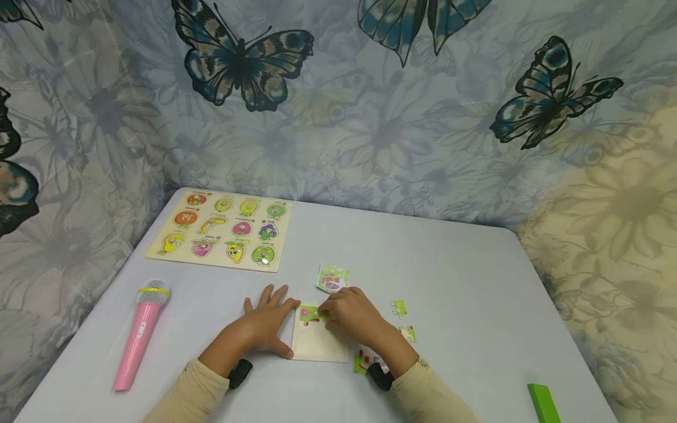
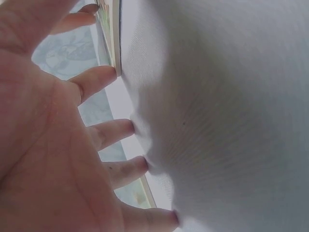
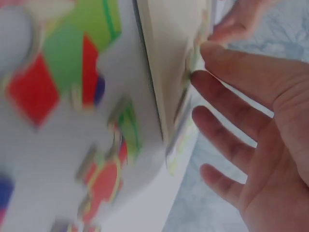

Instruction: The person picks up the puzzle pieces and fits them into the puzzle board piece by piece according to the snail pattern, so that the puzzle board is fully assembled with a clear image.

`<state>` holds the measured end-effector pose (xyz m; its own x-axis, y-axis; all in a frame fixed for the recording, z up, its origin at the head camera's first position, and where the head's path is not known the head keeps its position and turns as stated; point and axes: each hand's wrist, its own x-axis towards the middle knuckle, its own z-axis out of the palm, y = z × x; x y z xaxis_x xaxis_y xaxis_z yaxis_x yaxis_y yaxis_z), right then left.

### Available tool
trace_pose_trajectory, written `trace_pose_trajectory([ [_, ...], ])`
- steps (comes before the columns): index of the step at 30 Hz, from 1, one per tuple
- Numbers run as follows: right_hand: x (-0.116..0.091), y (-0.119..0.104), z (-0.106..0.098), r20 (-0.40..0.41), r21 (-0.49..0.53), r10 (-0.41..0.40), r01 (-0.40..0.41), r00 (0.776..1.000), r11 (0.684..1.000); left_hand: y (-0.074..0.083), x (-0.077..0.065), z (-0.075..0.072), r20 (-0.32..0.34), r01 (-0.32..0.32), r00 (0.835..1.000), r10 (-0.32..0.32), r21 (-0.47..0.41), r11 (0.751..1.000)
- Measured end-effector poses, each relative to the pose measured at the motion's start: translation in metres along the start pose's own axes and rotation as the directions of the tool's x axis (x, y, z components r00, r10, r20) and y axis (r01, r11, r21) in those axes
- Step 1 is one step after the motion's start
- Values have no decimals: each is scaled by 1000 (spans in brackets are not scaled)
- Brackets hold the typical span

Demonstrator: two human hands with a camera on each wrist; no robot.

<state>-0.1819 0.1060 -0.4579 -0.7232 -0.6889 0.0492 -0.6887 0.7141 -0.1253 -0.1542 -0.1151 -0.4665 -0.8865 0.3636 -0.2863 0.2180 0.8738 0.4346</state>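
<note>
A small wooden puzzle board (image 1: 319,346) lies on the white table, with a green puzzle piece (image 1: 308,313) at its upper left corner. My left hand (image 1: 264,326) rests beside it with fingers spread. In the left wrist view its fingertips (image 2: 126,126) touch the table, and one meets the board's edge. Over the board's upper part, my right hand (image 1: 353,314) pinches another green puzzle piece (image 1: 325,315) between thumb and index finger, which partly hide it. Just beyond the right hand lies a square picture card (image 1: 332,277).
Loose puzzle pieces (image 1: 398,308) lie right of the board, some partly under the right wrist. A fruit puzzle board (image 1: 219,229) lies at the back left. A pink toy microphone (image 1: 140,335) is on the left, a green block (image 1: 543,403) at the front right. Butterfly-patterned fabric (image 1: 370,135) hangs behind.
</note>
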Motion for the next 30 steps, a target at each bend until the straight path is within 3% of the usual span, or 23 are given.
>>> trace_pose_trajectory([
  [5, -13, 16, -6, 8, 57, 36, -36, 999, 998, -2, -1, 4, -3, -1, 1000, 1, -10, 1000],
  [8, -26, 30, -10, -1, 92, 107, -106, 994, 990, -1, -1, 3, 1, 1, 1000, -1, -13, 1000],
  [15, -57, 64, -24, -7, 45, 295, -295, 955, 955, -1, 4, 0, 3, -18, 1000, 18, -4, 1000],
  [23, -73, 86, -27, 35, 24, 371, -372, 928, 928, -5, 5, 1, 12, 7, 1000, -7, 9, 1000],
  [30, -78, 92, -21, 15, 14, 357, -358, 934, 934, -6, 3, 3, 9, 3, 1000, -3, 7, 1000],
])
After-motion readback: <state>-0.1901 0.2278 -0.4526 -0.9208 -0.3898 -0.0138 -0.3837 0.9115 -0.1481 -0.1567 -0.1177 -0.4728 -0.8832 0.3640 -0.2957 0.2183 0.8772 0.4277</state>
